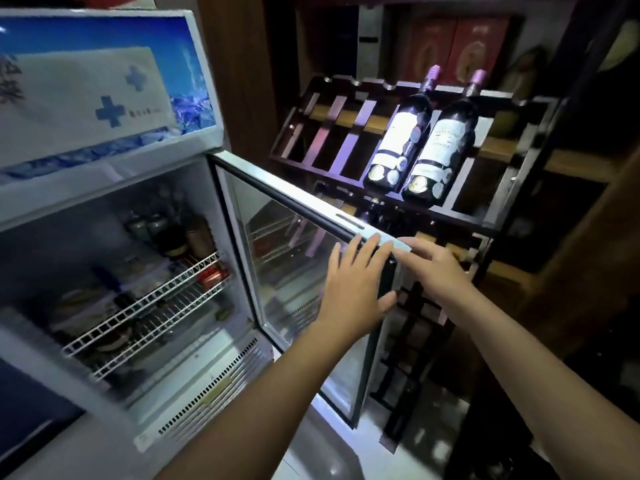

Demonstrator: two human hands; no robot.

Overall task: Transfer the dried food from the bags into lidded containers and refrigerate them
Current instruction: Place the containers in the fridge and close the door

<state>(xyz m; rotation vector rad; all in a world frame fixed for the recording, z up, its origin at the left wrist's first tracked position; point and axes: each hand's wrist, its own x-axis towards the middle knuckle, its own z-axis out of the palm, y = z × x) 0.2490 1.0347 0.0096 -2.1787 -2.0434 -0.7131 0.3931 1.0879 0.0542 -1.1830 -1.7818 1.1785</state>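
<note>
Here both hands' straight fingers (356, 252) press the open fridge door (294, 258), wine rack (460, 209) just behind.

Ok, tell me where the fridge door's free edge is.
Head view, centre-right: the glass door stands open, its corner between the left hand and right hand, before the wine rack.

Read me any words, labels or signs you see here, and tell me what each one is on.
No text can be read here.
White panel on the blue fridge header: two blue crosses, small print beside the lower one blurred.
Left dark wine bottle's white label: blurred.
Right dark wine bottle's white label: print too blurred.
Red boxes on the shelf: emblems only.
</note>
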